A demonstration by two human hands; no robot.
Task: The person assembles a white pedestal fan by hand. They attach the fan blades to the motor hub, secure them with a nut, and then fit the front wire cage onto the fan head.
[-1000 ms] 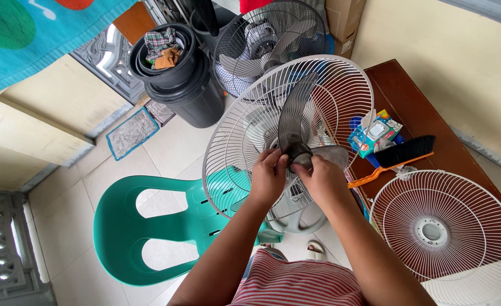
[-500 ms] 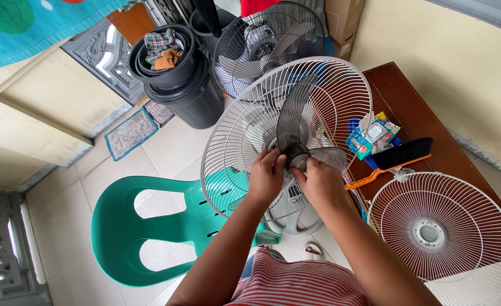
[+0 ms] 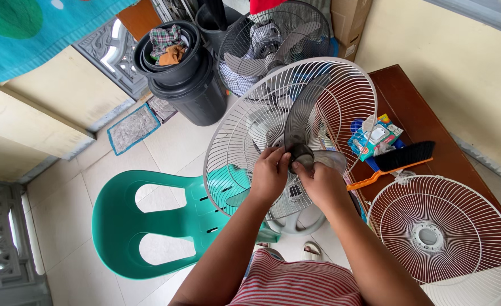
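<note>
Little had changed since a second before: both hands stayed on the fan's hub. The left hand (image 3: 270, 173) and right hand (image 3: 318, 180) were curled together around the dark blade hub (image 3: 302, 153), gripping it, in front of the white rear grille (image 3: 341, 90), above the green chair (image 3: 148, 226).

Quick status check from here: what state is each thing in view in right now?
Left hand: gripping the hub.
Right hand: gripping the hub.
Smoky grey plastic fan blade: mounted, exposed.
White wire rear fan guard: on fan, upright.
White wire front fan guard: detached, lying flat.
Green plastic chair: unoccupied.
Black plastic bins: stacked, cloths inside.
</note>
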